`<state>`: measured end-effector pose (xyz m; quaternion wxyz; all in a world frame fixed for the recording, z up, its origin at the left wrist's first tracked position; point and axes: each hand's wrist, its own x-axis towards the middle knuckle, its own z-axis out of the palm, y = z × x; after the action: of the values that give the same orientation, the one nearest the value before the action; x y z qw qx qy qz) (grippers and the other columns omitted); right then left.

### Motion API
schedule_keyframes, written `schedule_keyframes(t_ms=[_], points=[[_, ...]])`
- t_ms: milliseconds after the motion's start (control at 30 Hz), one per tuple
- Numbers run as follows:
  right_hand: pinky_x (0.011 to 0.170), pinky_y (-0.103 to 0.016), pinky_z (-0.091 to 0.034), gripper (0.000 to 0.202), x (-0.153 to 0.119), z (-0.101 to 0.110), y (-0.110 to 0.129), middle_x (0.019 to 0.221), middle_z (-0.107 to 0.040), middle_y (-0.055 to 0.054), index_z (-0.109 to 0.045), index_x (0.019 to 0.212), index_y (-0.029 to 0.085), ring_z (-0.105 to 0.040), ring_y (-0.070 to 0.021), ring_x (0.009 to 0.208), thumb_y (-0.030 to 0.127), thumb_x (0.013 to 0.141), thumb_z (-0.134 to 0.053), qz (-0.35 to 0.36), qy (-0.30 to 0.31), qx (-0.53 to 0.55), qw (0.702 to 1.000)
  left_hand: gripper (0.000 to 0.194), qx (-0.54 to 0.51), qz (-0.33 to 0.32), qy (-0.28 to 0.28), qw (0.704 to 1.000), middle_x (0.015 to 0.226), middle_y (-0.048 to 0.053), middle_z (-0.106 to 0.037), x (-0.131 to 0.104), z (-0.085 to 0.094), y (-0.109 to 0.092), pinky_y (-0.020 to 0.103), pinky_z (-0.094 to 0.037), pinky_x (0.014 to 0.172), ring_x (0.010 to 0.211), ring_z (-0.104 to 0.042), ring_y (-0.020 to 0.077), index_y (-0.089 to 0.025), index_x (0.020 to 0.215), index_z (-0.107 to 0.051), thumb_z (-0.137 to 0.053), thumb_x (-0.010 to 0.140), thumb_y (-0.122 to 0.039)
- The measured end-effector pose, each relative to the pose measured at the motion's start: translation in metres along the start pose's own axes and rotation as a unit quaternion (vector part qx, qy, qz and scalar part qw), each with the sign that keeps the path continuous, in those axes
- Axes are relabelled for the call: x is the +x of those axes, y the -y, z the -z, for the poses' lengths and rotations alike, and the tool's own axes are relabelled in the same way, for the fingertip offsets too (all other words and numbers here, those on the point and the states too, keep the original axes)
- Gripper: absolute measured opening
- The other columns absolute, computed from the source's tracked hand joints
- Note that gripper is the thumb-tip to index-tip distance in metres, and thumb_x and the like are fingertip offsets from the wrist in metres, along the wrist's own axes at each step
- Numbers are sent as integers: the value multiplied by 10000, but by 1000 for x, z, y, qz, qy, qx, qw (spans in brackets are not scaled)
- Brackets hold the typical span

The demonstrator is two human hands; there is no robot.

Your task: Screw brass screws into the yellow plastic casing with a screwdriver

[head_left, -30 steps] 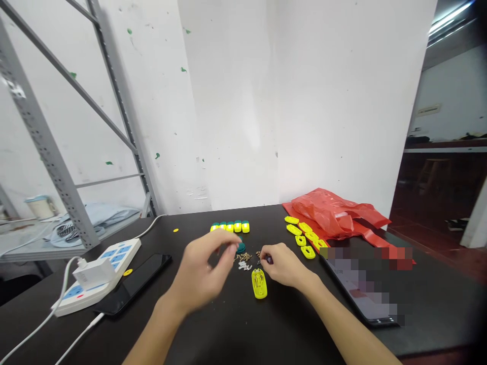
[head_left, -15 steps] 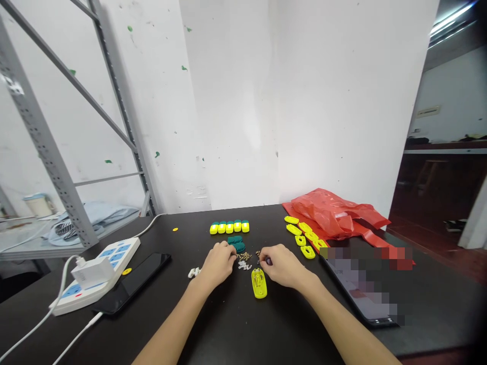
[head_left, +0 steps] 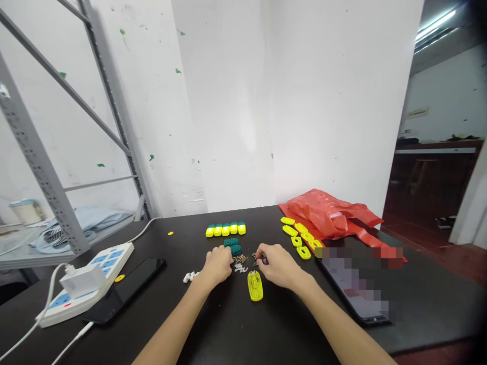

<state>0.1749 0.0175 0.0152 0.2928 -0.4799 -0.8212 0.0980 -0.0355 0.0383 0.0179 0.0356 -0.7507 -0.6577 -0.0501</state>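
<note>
On the dark table, my left hand (head_left: 218, 265) rests with bent fingers beside small grey pieces (head_left: 239, 267) and brass-coloured pieces (head_left: 241, 259); I cannot make out whether it holds anything. The fingers of my right hand (head_left: 274, 263) are pinched at a small dark item (head_left: 265, 260), just right of those pieces. Between my hands, nearer to me, lies an open yellow shell (head_left: 255, 287) with parts inside. Dark green pieces (head_left: 233, 247) lie beyond my left fingertips. White pieces (head_left: 190, 277) sit left of my left hand.
Several yellow-green units (head_left: 225, 230) form a row at the back. Yellow shell parts (head_left: 303, 252) lie by a red plastic bag (head_left: 331, 215) at right. A phone-like device (head_left: 353, 289) lies right, a black phone (head_left: 127, 289) and power strip (head_left: 122, 253) left.
The view has shifted slightly, so the whole scene sits a little further left. Both hands stay at about the same places, and the yellow shell still lies between them.
</note>
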Motion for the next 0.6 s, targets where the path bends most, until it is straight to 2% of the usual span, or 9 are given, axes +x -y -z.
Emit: schedule_keyframes(t_ms=[267,367,600], points=[[599,-230,-321,68,-1,0,1,745,-650,-5,-594,848,221,-579,-144,678,190,837,-535,9,-17,9,1000,138,-35,-5,-20,999,989,100,-643,-3,0,9,361,-374,785,981,-587,281,-190,889,-614,-478,898,-169],[595,-230,-318,59,-1,0,1,746,-649,-8,-598,844,220,-578,-146,682,197,837,-544,7,-15,6,1000,113,-49,-16,-22,998,976,91,-654,-3,0,9,372,-356,795,1002,-580,296,-200,833,-634,-529,867,-175],[595,-230,-320,65,0,-1,0,755,-654,-17,-599,817,212,-584,-150,687,174,822,-547,4,-10,-2,1000,136,-87,-47,-38,994,892,120,-640,-4,-2,5,406,-328,800,958,-582,334,-166,720,-597,-538,801,-74]])
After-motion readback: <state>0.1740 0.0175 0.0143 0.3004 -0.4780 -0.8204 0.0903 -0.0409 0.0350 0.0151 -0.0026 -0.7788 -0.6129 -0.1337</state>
